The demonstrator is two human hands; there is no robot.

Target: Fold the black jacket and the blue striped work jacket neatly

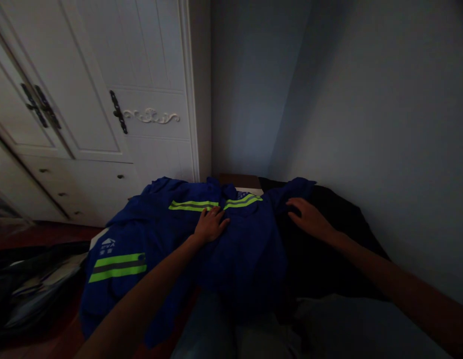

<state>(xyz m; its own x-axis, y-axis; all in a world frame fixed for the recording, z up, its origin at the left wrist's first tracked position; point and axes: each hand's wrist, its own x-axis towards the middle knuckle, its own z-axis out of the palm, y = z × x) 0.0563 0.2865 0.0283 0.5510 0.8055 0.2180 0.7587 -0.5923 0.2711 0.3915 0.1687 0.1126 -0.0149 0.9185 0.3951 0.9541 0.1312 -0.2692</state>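
A blue work jacket (242, 244) with reflective strips lies spread beside a white wardrobe (156, 65), partly bordered by black fabric (336, 244). The left hand (211, 225) rests on its front, fingers splayed; the right hand (309, 219), thumb and fingers parted, is at a sleeve (296, 189), contact uncertain. Smoothing appears under way; straightening that sleeve would call for a light pinch.

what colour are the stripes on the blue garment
The stripes are yellow-green with grey centres; see the head view.
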